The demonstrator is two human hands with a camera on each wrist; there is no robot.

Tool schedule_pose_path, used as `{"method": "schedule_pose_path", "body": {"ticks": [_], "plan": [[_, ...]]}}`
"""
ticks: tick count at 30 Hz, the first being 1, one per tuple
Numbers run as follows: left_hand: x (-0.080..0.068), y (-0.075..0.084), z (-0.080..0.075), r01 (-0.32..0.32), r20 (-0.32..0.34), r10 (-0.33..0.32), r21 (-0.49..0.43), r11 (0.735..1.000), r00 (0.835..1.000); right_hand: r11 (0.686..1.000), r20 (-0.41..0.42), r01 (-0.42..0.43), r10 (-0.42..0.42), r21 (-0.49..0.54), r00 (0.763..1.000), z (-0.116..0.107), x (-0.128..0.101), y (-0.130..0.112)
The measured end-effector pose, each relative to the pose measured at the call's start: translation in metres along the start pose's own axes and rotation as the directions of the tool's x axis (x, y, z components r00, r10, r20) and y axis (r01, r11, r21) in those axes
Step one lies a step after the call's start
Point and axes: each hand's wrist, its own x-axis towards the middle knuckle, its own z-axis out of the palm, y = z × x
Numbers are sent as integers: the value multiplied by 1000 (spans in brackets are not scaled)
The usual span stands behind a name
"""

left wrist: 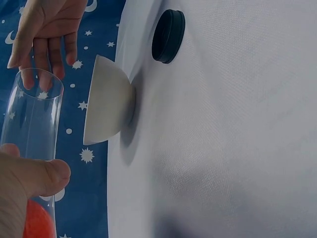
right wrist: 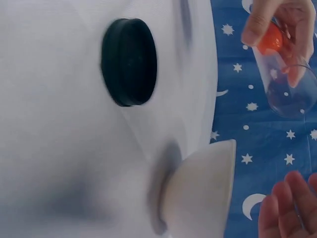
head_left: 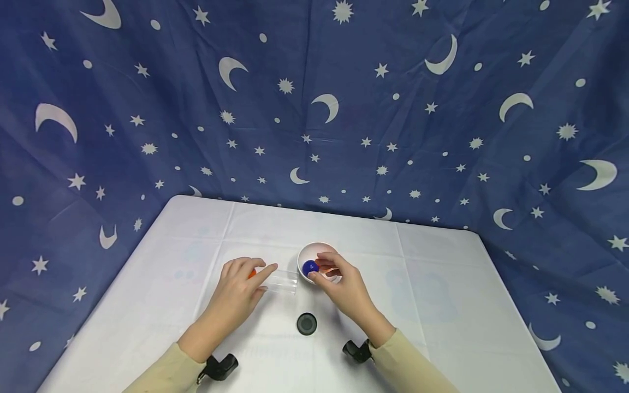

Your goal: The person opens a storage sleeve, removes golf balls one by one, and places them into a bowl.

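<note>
My left hand grips a clear plastic tube that lies on its side on the white table. An orange ball sits inside the tube at the hand's end, and the tube's open mouth points at the white bowl. The left wrist view shows my thumb on the tube and the ball below it. My right hand is over the bowl and pinches a blue ball between thumb and fingers. A bit of orange shows in the bowl beside it.
A round black lid lies flat on the table near me, between my forearms; it also shows in the wrist views as the lid. A blue cloth with stars and moons hangs behind and around the table.
</note>
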Motion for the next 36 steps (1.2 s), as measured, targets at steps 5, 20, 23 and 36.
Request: {"method": "schedule_pose_path", "body": {"ticks": [5, 20, 23, 36], "plan": [[1, 1, -1, -2, 0, 2, -3, 1000, 1000, 998, 89, 33, -37, 47, 995, 4, -7, 5], [0, 3, 2, -6, 8, 6, -1, 1000, 1000, 999, 200, -36, 28, 34, 979, 20, -16, 10], [-1, 3, 3, -10, 4, 10, -5, 1000, 1000, 998, 208, -37, 26, 46, 978, 22, -17, 12], [-1, 4, 3, -2, 2, 2, 4, 1000, 1000, 1000, 222, 2, -8, 28, 975, 28, -18, 8]]}}
